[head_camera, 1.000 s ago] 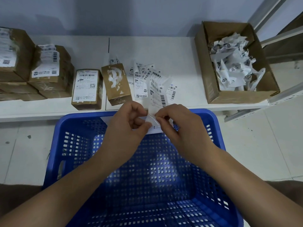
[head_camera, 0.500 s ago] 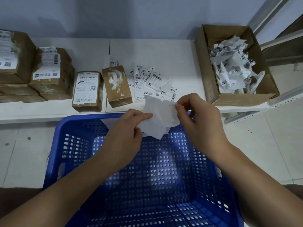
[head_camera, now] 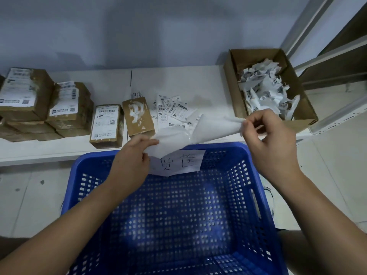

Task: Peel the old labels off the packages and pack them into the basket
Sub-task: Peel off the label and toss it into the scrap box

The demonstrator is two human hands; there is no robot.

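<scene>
A white label sheet (head_camera: pixel 210 129) stretches between my hands above the far rim of the blue basket (head_camera: pixel 256 175). My left hand (head_camera: pixel 135 157) pinches its lower left part. My right hand (head_camera: pixel 268 139) pinches the peeled end and holds it up to the right. A white paper with handwritten characters (head_camera: pixel 184 161) is stuck inside the basket's far wall. On the white shelf (head_camera: pixel 111 84) stand a brown package with torn label residue (head_camera: pixel 138 116) and a package with a full label (head_camera: pixel 106 125). More labelled packages (head_camera: pixel 45 108) are stacked at the left.
Loose peeled labels (head_camera: pixel 172 108) lie on the shelf behind my hands. An open cardboard box (head_camera: pixel 230 76) at the right holds several crumpled label scraps. A metal rack frame (head_camera: pixel 337 114) stands at the far right. The basket sits on a tiled floor.
My right hand has pulled the peeled end of the white sheet up and to the right, away from my left hand. The handwritten paper on the basket wall is now uncovered.
</scene>
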